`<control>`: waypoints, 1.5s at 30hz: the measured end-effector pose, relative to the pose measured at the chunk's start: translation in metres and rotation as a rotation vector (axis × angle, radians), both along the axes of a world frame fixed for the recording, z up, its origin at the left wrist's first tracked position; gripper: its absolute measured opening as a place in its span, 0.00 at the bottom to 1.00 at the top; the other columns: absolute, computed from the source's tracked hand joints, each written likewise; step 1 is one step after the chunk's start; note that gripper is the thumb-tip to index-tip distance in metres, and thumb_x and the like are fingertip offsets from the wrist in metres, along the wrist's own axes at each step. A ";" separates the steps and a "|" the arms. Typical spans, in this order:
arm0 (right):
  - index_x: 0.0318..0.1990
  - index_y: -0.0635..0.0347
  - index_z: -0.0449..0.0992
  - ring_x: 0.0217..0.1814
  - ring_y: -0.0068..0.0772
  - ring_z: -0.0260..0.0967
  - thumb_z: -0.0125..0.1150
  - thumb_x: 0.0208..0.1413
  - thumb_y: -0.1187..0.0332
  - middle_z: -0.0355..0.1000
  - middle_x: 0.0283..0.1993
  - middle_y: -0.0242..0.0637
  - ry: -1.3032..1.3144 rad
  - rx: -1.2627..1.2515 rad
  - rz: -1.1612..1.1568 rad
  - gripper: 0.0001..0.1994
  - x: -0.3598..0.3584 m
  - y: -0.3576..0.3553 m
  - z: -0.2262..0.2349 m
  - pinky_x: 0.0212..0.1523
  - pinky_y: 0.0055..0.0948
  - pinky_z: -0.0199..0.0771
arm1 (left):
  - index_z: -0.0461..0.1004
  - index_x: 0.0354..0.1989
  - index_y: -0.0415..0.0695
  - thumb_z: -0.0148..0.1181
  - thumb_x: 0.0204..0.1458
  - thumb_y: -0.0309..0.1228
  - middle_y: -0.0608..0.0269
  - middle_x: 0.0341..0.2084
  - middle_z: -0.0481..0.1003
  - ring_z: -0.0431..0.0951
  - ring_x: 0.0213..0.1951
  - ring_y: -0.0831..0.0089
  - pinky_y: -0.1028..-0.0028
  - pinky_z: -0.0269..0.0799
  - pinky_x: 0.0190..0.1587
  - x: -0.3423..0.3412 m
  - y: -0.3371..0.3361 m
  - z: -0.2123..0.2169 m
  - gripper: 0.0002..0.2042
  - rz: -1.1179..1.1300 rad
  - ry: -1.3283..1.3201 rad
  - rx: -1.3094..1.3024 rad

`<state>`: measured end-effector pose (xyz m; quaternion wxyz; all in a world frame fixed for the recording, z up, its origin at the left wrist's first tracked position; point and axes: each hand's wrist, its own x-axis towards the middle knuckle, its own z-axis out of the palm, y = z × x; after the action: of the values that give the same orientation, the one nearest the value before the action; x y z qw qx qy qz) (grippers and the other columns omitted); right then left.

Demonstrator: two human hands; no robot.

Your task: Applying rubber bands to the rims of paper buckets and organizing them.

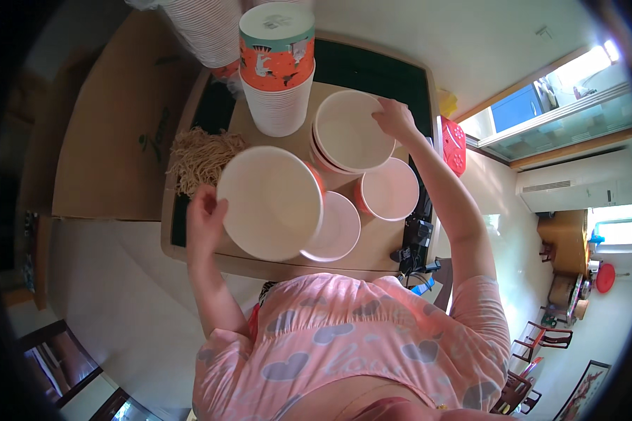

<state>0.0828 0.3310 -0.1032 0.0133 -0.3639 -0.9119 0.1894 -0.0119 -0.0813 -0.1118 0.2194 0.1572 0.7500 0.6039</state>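
My left hand (pixel 206 219) is closed at the left rim of a large white-lined paper bucket (pixel 270 203), which looks raised above the table and is tilted with its mouth toward me. My right hand (pixel 398 121) pinches the far right rim of another paper bucket (pixel 354 132); more rims show under it, so it sits in a small stack. Two more open buckets stand close by: a pinkish-white one (pixel 336 228) partly hidden behind the left-hand bucket, and one with an orange outside (pixel 391 189) at the right.
A tall upside-down bucket stack (pixel 277 70) with an orange and green print stands at the back of the table (pixel 235 259). Beside it lie a bundle of beige cords (pixel 200 158) and another white stack (pixel 200 31). A big cardboard box (pixel 112 133) is left; black chargers (pixel 418 235) line the right edge.
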 end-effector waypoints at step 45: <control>0.46 0.60 0.66 0.57 0.55 0.59 0.52 0.41 0.84 0.57 0.60 0.48 1.084 0.630 0.633 0.20 -0.132 -0.038 0.099 0.55 0.42 0.66 | 0.54 0.62 0.41 0.35 0.59 0.57 0.60 0.57 0.63 0.61 0.59 0.69 0.68 0.50 0.62 -0.160 0.204 0.148 0.33 -0.063 0.333 0.893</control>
<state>-0.0488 0.2932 -0.0042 0.5152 0.0858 -0.8502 0.0657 -0.1717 0.1228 0.0361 0.0255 0.3532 0.4369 0.8269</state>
